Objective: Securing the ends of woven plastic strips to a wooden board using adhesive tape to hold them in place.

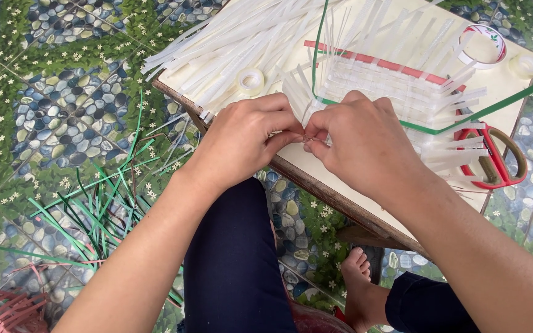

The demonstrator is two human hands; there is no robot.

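Two hands (pixel 303 132) above cluttered table (pixel 316 166)

Woven mat (pixel 390 83): glossy translucent white plastic strips, smooth. Loose green strips (pixel 94 213): shiny plastic. Table (pixel 316 163): matt cream top, worn wood edge. Scissors (pixel 495 157): red plastic handles w/ smooth finish. Tape roll (pixel 251 79): clear, glossy. Floor (pixel 50 92): pebble-print tile, slight sheen.
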